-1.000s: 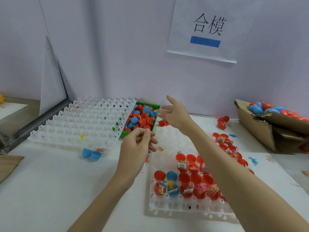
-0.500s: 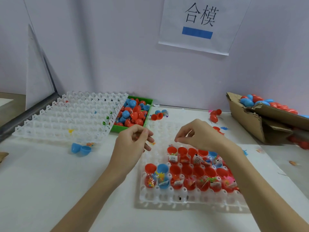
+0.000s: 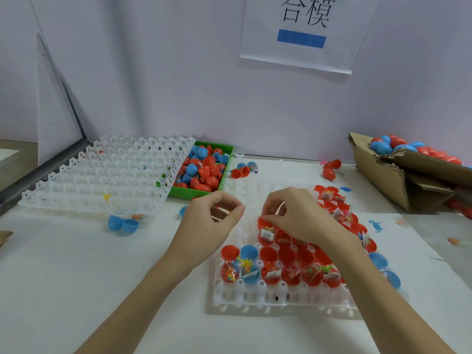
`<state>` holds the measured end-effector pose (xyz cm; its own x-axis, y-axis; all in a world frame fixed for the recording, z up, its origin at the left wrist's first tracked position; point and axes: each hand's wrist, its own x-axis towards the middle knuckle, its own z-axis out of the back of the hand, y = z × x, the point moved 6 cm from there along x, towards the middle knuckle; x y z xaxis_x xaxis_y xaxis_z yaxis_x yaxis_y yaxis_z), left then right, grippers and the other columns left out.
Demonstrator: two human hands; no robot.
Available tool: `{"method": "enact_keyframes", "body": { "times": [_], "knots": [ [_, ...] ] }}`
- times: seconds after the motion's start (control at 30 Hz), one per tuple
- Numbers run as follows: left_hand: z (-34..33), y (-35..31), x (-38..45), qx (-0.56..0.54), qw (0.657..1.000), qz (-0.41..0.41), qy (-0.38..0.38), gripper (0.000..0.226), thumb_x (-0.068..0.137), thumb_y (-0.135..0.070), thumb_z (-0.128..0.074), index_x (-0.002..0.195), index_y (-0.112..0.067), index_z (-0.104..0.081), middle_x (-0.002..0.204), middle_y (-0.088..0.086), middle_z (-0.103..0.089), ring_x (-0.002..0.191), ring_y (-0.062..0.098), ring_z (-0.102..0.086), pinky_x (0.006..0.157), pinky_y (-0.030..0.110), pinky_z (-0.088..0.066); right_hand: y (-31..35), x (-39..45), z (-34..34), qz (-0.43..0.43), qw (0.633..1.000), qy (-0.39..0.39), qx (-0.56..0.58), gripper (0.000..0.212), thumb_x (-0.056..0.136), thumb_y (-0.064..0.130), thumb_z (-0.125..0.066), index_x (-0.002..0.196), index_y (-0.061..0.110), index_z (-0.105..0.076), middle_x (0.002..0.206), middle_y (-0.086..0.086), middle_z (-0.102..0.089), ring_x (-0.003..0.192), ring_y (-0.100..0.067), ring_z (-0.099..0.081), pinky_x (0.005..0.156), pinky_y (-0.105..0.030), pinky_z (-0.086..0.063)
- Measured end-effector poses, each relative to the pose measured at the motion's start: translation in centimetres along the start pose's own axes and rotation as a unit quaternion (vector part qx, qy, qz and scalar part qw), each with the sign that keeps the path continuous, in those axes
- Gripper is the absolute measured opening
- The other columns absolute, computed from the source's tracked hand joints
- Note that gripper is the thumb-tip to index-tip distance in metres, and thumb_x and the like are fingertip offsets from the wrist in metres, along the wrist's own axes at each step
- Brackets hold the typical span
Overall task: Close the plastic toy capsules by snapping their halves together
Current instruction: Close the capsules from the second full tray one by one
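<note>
Head view: we saw open filled capsules (image 3: 270, 273) in the near tray (image 3: 255, 300) on the desk (image 3: 76, 277). Right hand (image 3: 301, 218) fingers pinched the red half (image 3: 263, 223) directly beneath them. Left hand (image 3: 212, 221) was curled, contents unclear. Right arm hid the capsules behind it; farther, green bin (image 3: 224, 172).

Right hand (image 3: 298, 215): fingers curled over a red capsule half (image 3: 263, 222) at the far edge of the filled rows in the white tray (image 3: 255, 297).
Left hand (image 3: 212, 221): just beside — thumb and forefinger touching, apparently holding nothing.
Green bin (image 3: 201, 169): loose red and blue halves.
Tabletop (image 3: 76, 264): white.
</note>
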<state>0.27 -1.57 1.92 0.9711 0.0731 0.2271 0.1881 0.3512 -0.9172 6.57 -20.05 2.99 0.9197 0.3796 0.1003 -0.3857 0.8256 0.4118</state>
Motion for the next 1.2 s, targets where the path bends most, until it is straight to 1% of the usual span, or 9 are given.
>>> {"method": "enact_keyframes", "body": {
  "times": [0.13,0.3,0.37,0.53,0.67,0.77,0.87,1.07,1.2],
  "knots": [
    [-0.2,-0.2,-0.2,0.008,1.000,-0.005,0.013,0.004,0.092,-0.027,-0.077,0.094,-0.029,-0.074,0.090,-0.016,-0.074,0.086,0.006,-0.069,0.079,0.028,-0.061,0.0,-0.1,-0.1,0.006,1.000,-0.018,-0.014,0.011,0.098,0.017,-0.067,0.105,0.023,-0.072,0.093,0.010,-0.067,0.077,-0.001,-0.060,0.062,-0.007,-0.043],
    [-1.6,-0.6,-0.7,0.010,0.994,-0.038,0.104,0.038,0.080,-0.030,-0.090,0.111,-0.039,-0.070,0.108,-0.016,-0.071,0.101,0.004,-0.068,0.082,0.020,-0.058,0.1,-0.9,0.5,0.000,0.998,-0.059,0.011,0.022,0.098,0.013,-0.062,0.108,0.028,-0.075,0.093,0.009,-0.070,0.081,-0.003,-0.063,0.067,-0.010,-0.049],
    [-2.0,-0.7,-0.9,0.037,0.991,-0.065,0.106,0.042,0.079,-0.031,-0.090,0.113,-0.041,-0.068,0.115,-0.017,-0.068,0.106,0.003,-0.065,0.086,0.019,-0.057,0.4,-1.3,0.8,0.004,0.997,-0.070,0.030,0.024,0.098,0.013,-0.061,0.108,0.029,-0.077,0.091,0.009,-0.072,0.080,-0.005,-0.065,0.066,-0.012,-0.053],
    [-1.9,-1.5,-1.0,0.033,0.991,-0.113,0.070,0.030,0.084,-0.022,-0.087,0.107,-0.032,-0.069,0.107,-0.018,-0.069,0.102,0.004,-0.069,0.086,0.018,-0.057,1.3,-2.3,0.9,0.012,0.994,-0.073,0.080,0.024,0.098,0.015,-0.061,0.106,0.027,-0.079,0.085,0.009,-0.074,0.077,-0.011,-0.068,0.070,-0.025,-0.057],
    [-1.2,-1.4,-0.7,-0.027,0.995,-0.087,0.049,0.027,0.088,-0.019,-0.083,0.112,-0.027,-0.073,0.106,-0.015,-0.073,0.097,0.007,-0.072,0.087,0.021,-0.059,1.5,-3.0,1.7,-0.004,0.981,-0.110,0.160,0.024,0.101,0.019,-0.059,0.102,0.032,-0.078,0.083,0.019,-0.074,0.082,-0.003,-0.067,0.069,-0.016,-0.056],
    [-0.7,-1.3,-0.5,-0.061,0.995,-0.069,0.029,0.029,0.088,-0.017,-0.083,0.115,-0.025,-0.076,0.104,-0.014,-0.076,0.096,0.006,-0.073,0.087,0.020,-0.058,1.2,-3.4,1.6,-0.035,0.948,-0.094,0.303,0.023,0.105,0.021,-0.056,0.104,0.032,-0.077,0.092,0.025,-0.075,0.087,0.003,-0.071,0.069,-0.012,-0.056],
    [-0.3,-1.5,-0.4,-0.063,0.996,-0.070,0.012,0.031,0.087,-0.015,-0.083,0.116,-0.025,-0.077,0.103,-0.015,-0.077,0.096,0.003,-0.073,0.085,0.016,-0.057,1.5,-3.7,1.5,-0.043,0.910,-0.081,0.404,0.019,0.103,0.020,-0.061,0.111,0.027,-0.077,0.099,0.014,-0.078,0.092,-0.005,-0.075,0.073,-0.018,-0.060],
    [-0.1,-1.7,-0.3,-0.050,0.995,-0.085,0.008,0.036,0.089,-0.015,-0.081,0.122,-0.027,-0.074,0.107,-0.016,-0.077,0.102,0.001,-0.072,0.086,0.013,-0.055,2.4,-4.0,1.7,-0.029,0.894,-0.081,0.440,0.024,0.091,0.030,-0.074,0.114,0.023,-0.075,0.102,0.007,-0.078,0.089,-0.014,-0.077,0.078,-0.026,-0.063],
    [-0.2,-2.0,-0.4,-0.078,0.993,-0.092,0.012,0.022,0.088,-0.014,-0.082,0.107,-0.018,-0.070,0.099,-0.010,-0.076,0.097,0.010,-0.074,0.086,0.021,-0.059,3.0,-4.0,1.3,-0.025,0.896,-0.084,0.436,0.025,0.089,0.027,-0.076,0.113,0.022,-0.073,0.099,0.007,-0.077,0.086,-0.014,-0.077,0.075,-0.025,-0.062]
  ]
}}
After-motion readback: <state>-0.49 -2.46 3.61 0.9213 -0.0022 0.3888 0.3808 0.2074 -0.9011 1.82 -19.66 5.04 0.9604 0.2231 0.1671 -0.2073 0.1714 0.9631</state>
